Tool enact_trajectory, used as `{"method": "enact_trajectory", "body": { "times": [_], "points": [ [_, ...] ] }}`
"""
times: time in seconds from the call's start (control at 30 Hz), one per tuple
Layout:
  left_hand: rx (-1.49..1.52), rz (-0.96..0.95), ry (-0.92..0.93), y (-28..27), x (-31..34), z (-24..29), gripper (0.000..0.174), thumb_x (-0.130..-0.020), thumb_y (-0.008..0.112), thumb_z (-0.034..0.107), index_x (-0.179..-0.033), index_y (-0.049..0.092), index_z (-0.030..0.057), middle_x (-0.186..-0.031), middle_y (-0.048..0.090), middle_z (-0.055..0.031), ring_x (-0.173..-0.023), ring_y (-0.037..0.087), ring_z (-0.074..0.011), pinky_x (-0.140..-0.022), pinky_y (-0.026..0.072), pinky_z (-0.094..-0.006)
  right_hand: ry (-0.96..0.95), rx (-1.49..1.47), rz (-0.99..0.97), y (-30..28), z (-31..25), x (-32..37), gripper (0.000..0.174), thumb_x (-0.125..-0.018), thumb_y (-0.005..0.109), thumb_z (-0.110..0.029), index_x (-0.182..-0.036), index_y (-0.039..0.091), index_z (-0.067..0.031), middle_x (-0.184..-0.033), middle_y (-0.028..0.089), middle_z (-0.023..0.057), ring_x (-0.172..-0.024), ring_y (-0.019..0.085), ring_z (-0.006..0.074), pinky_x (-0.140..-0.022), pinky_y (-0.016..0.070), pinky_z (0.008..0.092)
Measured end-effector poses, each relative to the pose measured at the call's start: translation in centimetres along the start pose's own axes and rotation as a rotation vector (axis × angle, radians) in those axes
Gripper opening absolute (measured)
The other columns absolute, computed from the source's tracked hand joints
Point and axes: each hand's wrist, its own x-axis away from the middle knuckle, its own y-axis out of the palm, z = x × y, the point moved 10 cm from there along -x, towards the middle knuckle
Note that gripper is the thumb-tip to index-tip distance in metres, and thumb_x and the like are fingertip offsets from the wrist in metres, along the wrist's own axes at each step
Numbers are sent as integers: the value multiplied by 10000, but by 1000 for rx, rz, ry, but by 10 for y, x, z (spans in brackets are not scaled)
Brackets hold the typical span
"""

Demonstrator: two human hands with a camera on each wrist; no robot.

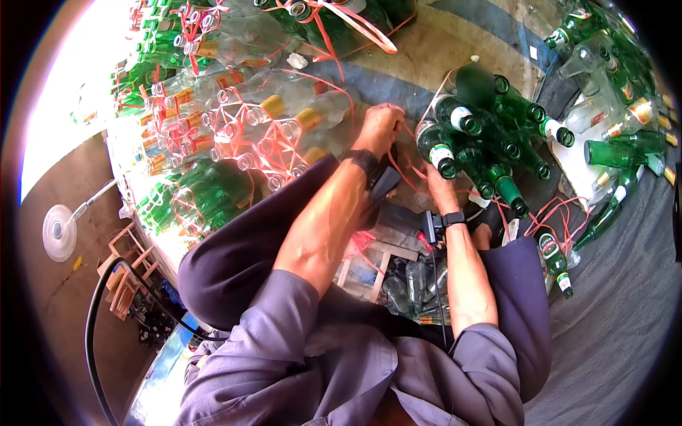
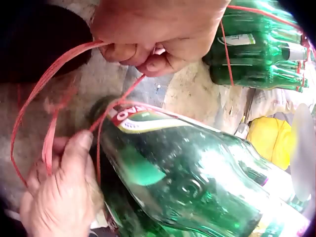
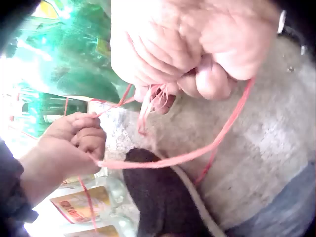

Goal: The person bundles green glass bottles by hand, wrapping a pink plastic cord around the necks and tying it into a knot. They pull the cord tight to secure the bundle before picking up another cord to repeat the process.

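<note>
A pink plastic string (image 3: pixel 168 162) loops between my two hands and crosses the side of a bundle of green glass bottles (image 1: pixel 508 188). Pulled up from the bundle in the head view, my left hand (image 1: pixel 383 129) grips the string in curled fingers. Low beside the bottles, my right hand (image 1: pixel 442 190) is partly hidden by them. The left wrist view shows its thumb and fingers pinching the string next to a labelled green bottle (image 2: pixel 197 168). Frayed string ends (image 3: pixel 145 113) hang below the right hand's fingers in the right wrist view.
Clear bottles (image 1: pixel 284 92) tied with pink string stand in rows at the left. More green bottles (image 1: pixel 621 150) lie at the far right, with loose pink string (image 1: pixel 561 213) nearer. A wooden frame (image 1: pixel 376 273) and dark bottles (image 1: pixel 415 280) sit between the person's legs.
</note>
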Motion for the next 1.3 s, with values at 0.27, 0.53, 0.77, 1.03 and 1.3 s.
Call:
{"method": "enact_trajectory", "body": {
  "times": [0.27, 0.53, 0.77, 1.03, 1.3],
  "points": [
    [-311, -253, 217, 4, 14, 4, 90, -763, 612, 72, -835, 636, 24, -579, 489, 25, -484, 388, -75, -449, 268, -247, 610, -422, -128, 0, 0, 16, 355, -881, 646, -424, -750, 634, -94, -647, 430, -58, -558, 377, 70, -492, 269, 260],
    [-618, -255, 299, 3, 23, -13, 157, -827, 650, 158, -866, 681, 8, -583, 560, -17, -518, 506, -108, -489, 374, -271, 869, -642, -167, 8, -49, 29, 359, -918, 605, -395, -817, 608, -50, -586, 360, -80, -464, 290, 38, -394, 199, 201],
    [-918, -119, 423, 5, 29, -6, 172, -801, 652, 189, -879, 721, 52, -613, 636, -101, -583, 635, -178, -575, 493, -331, 947, -854, -199, 41, -68, 40, 344, -927, 589, -366, -836, 603, -35, -642, 448, -14, -450, 335, 67, -375, 220, 191],
    [-1068, -90, 416, 8, 21, -6, 190, -739, 672, 211, -851, 746, 78, -696, 691, -119, -661, 682, -225, -609, 521, -358, 1042, -1212, -285, 80, -80, 43, 340, -941, 581, -398, -833, 608, -77, -608, 504, -39, -427, 384, 69, -372, 250, 211],
    [-574, -223, 122, 8, 31, -26, 149, -794, 645, 163, -793, 678, 18, -623, 617, -35, -529, 524, -107, -454, 388, -289, 1066, -1086, -230, 88, -75, 47, 352, -934, 591, -431, -829, 644, -100, -643, 558, -26, -449, 464, 96, -424, 353, 237]
  ]
}}
